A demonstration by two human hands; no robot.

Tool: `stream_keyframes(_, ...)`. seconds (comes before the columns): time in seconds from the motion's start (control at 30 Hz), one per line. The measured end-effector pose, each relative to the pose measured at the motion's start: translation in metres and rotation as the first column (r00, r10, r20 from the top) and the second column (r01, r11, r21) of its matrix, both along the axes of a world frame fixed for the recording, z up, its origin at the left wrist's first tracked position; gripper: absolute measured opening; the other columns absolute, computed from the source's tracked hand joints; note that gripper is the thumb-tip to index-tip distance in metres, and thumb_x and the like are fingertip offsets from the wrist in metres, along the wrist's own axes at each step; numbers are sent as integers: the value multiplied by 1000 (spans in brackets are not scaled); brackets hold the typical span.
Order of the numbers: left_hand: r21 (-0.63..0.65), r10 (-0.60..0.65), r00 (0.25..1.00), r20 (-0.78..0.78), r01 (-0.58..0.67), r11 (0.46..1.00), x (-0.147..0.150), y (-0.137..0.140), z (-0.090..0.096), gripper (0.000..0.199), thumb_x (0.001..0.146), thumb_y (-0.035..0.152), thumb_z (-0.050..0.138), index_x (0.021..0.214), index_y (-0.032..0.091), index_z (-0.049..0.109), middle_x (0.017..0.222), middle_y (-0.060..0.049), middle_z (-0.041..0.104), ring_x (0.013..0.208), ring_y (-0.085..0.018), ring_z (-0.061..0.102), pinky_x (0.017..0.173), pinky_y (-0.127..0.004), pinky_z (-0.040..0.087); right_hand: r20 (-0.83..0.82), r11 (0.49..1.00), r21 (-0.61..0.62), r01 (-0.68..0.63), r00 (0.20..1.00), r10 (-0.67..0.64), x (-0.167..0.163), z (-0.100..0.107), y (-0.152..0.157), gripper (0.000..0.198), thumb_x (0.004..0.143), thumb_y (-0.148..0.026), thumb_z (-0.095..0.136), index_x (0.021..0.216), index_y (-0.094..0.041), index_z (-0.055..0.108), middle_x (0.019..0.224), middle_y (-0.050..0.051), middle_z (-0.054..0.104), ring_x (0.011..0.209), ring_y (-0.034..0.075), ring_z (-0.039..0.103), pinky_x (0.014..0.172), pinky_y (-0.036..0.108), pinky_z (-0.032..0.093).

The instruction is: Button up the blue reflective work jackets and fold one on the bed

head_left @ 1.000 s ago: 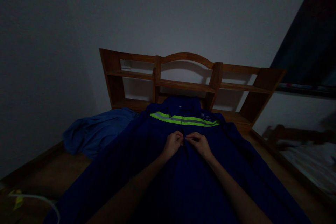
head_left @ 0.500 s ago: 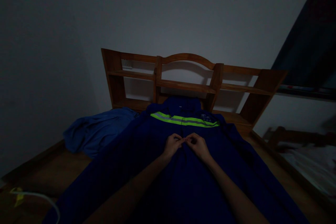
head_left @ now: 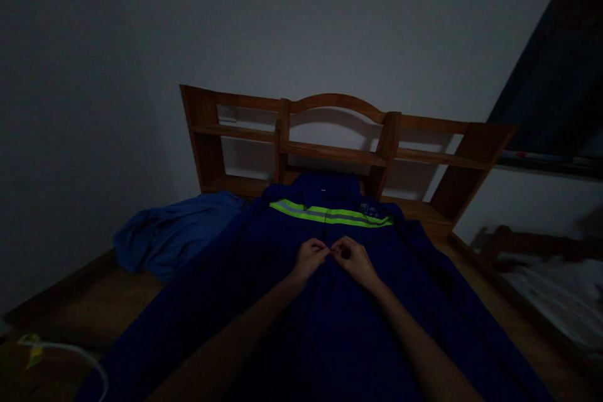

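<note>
A wooden headboard [head_left: 335, 138] with open shelf compartments stands against the wall; the compartments look bare except for one small pale item on the upper left shelf, too dim to identify. The room is very dark, and both forearms run out of the bottom edge of view. A dark blue work jacket [head_left: 330, 301] lies spread flat on the wooden bed [head_left: 94, 301], with a yellow-green reflective stripe [head_left: 330, 213] across its chest. The left hand [head_left: 309, 257] and right hand [head_left: 355, 259] meet at its front opening, fingers pinched on the fabric edges. A crumpled lighter blue garment [head_left: 174, 232] lies left.
</note>
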State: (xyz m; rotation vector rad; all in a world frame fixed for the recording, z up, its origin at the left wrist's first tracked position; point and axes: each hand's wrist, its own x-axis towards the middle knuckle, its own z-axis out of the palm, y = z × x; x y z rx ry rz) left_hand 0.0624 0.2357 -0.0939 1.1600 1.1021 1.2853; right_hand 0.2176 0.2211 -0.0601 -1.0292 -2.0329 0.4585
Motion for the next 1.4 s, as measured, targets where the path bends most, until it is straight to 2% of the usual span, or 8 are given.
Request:
stream_keyframes(0.3, -47, 0, 999, 46, 3, 999, -1, -8, 10, 19, 68, 18, 64, 84, 13, 55, 65, -2, 60, 55, -10, 57, 51, -17, 43, 16, 1000, 19, -4, 1000, 3, -1, 4, -3, 10, 78, -18, 55, 88, -19, 58, 82, 0, 55, 68, 10, 53, 63, 22, 41)
stream_keyframes(0.6, -181, -38, 990, 136, 63, 981, -6, -15, 23, 35, 67, 11, 66, 100, 13, 57, 71, -6, 63, 64, -14, 62, 67, -27, 51, 41, 1000, 30, 6, 999, -7, 0, 7, -4, 9, 86, -26, 53, 86, -20, 58, 83, 0, 55, 71, 10, 53, 64, 23, 40)
stream_keyframes(0.73, -164, -68, 980, 185, 99, 982, -8, -13, 20, 37, 66, 9, 67, 101, 11, 57, 76, -8, 65, 70, -16, 64, 71, -30, 52, 40, 999, 44, -3, 999, 1, -1, 7, -5, 11, 88, -28, 51, 85, -20, 58, 82, 0, 55, 72, 11, 53, 65, 23, 39)
stream_keyframes(0.87, -174, -57, 981, 185, 90, 981, -8, -12, 18, 36, 64, 8, 69, 98, 10, 58, 73, -7, 64, 67, -15, 63, 71, -31, 52, 36, 998, 55, -11, 999, 9, -2, 7, -5, 10, 88, -27, 52, 85, -20, 58, 81, 0, 55, 73, 11, 53, 66, 23, 39)
stream_keyframes(1.2, -226, -23, 983, 182, 64, 972, -7, -19, 30, 30, 65, 3, 64, 94, 9, 59, 71, -7, 64, 65, -14, 63, 70, -29, 52, 55, 998, 56, -11, 998, 8, -1, 8, -5, 5, 85, -23, 54, 84, -19, 57, 82, 0, 55, 72, 11, 53, 65, 23, 39)
stream_keyframes(1.4, -203, -35, 976, 214, 79, 976, -8, -15, 24, 31, 63, 2, 65, 92, 9, 58, 68, -6, 64, 64, -14, 62, 71, -31, 53, 40, 998, 57, -22, 999, 20, -2, 9, -7, 5, 85, -23, 54, 85, -19, 57, 83, 1, 55, 73, 12, 53, 65, 23, 40)
